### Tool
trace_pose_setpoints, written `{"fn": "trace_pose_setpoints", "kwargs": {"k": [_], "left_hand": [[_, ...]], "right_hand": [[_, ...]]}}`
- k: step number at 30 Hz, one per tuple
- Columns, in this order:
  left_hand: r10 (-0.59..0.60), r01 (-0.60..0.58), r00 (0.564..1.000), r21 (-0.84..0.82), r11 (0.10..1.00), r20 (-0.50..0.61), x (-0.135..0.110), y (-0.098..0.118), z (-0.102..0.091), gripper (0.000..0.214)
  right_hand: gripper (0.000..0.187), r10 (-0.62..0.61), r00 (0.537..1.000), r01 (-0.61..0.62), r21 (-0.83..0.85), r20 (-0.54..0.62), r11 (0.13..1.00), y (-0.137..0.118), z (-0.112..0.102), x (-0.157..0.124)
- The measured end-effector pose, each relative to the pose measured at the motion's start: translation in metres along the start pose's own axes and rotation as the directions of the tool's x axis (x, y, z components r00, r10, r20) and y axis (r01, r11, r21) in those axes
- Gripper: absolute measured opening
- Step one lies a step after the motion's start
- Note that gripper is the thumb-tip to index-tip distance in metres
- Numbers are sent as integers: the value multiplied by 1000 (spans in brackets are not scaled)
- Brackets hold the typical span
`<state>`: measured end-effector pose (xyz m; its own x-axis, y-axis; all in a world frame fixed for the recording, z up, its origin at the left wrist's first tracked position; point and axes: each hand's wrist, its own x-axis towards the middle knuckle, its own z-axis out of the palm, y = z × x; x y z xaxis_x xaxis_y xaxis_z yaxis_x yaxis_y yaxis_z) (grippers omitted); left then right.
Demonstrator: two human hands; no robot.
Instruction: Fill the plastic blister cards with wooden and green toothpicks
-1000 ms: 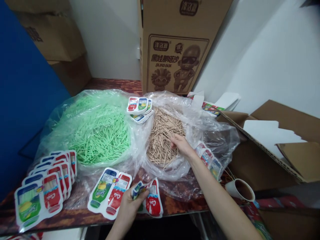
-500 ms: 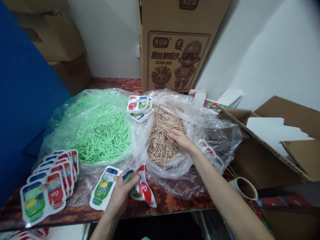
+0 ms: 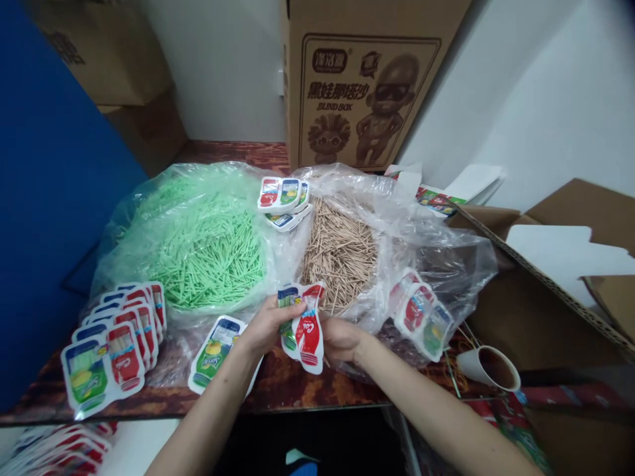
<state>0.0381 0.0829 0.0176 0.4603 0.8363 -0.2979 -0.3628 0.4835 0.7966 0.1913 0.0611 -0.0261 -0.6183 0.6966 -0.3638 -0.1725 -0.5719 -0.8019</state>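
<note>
My left hand [image 3: 268, 324] pinches a bent twin-pouch packet [image 3: 308, 330], its green half printed as a Sprite bottle and its red half as a Cola bottle. Green sticks show through the window of the green half. Close against the packet's right edge is my right hand [image 3: 342, 338], fingers curled and partly hidden behind it; thin brown stick tips show beside them. Under my left forearm lies another Sprite-printed packet [image 3: 213, 350]. Beyond the hands, an open plastic bag holds brown sticks [image 3: 342, 248], and a bag to its left holds green sticks [image 3: 213, 258].
Overlapping rows of packets [image 3: 116, 350] lie at the table's left. More packets rest between the bags [image 3: 284, 198] and at right [image 3: 421, 314]. A paper cup [image 3: 489, 368] of brown liquid stands by an open carton [image 3: 510, 311]. A tall cardboard box [image 3: 367, 99] is behind.
My right hand has left the brown stick pile and come down to the packet. My left hand has raised the packet up and right. The view has shifted slightly.
</note>
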Motion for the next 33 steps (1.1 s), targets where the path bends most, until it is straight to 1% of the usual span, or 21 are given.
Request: {"fn": "trace_pose_setpoints", "kwargs": {"k": [2, 3, 4, 5, 6, 7, 8, 9, 10, 11, 13, 15, 17, 21, 24, 26, 29, 33], "left_hand": [[4, -6, 998, -36, 999, -60, -6, 1, -7, 23], [33, -39, 994, -60, 997, -101, -10, 3, -12, 23], [81, -94, 985, -85, 992, -151, -14, 6, -17, 24], [134, -158, 970, -106, 982, -204, -19, 10, -22, 27], [181, -216, 950, -120, 969, -255, -25, 14, -27, 30], [205, -252, 932, -128, 959, -300, -31, 17, -32, 35], [204, -260, 920, -131, 957, -336, -37, 19, -37, 38], [186, -249, 912, -134, 959, -365, -43, 19, -41, 40], [159, -228, 908, -138, 964, -386, -48, 18, -45, 40], [135, -208, 906, -144, 967, -401, -53, 15, -49, 39], [101, -186, 904, -171, 967, -415, -60, 9, -53, 36], [93, -196, 900, -205, 959, -427, -65, 2, -56, 35], [94, -213, 895, -233, 949, -436, -68, -3, -57, 35], [95, -228, 889, -254, 940, -448, -73, -8, -59, 35], [92, -230, 885, -256, 939, -457, -76, -13, -63, 31], [90, -227, 885, -253, 940, -457, -77, -17, -66, 30], [72, -213, 880, -255, 943, -469, -79, -21, -70, 31], [53, -197, 859, -233, 952, -510, -80, -25, -73, 30]], "right_hand": [[27, 7, 1000, -7, -7, -17, 1000, 6, 7, 1], [26, 4, 999, -5, -27, -37, 1000, 8, 11, 1], [24, -27, 997, 23, -59, -78, 998, 9, 16, 1], [23, -88, 988, 74, -111, -130, 991, 11, 22, 0], [20, -174, 967, 140, -184, -184, 973, 14, 27, -1], [18, -276, 932, 209, -272, -236, 939, 19, 33, -3], [16, -375, 884, 264, -365, -278, 893, 25, 37, -6], [15, -454, 836, 292, -449, -310, 845, 33, 41, -8], [14, -504, 796, 292, -517, -334, 804, 41, 44, -10], [13, -533, 768, 274, -569, -357, 775, 50, 46, -12], [12, -561, 734, 239, -627, -383, 741, 65, 49, -15], [12, -579, 726, 237, -655, -372, 718, 73, 49, -18], [11, -595, 722, 256, -663, -353, 704, 76, 48, -19], [12, -611, 702, 277, -650, -366, 708, 76, 46, -20], [14, -608, 700, 285, -635, -374, 718, 78, 44, -18], [16, -605, 707, 281, -639, -367, 716, 79, 43, -17], [17, -590, 728, 267, -649, -349, 712, 78, 44, -18], [18, -552, 761, 251, -630, -340, 735, 66, 46, -21]]}}
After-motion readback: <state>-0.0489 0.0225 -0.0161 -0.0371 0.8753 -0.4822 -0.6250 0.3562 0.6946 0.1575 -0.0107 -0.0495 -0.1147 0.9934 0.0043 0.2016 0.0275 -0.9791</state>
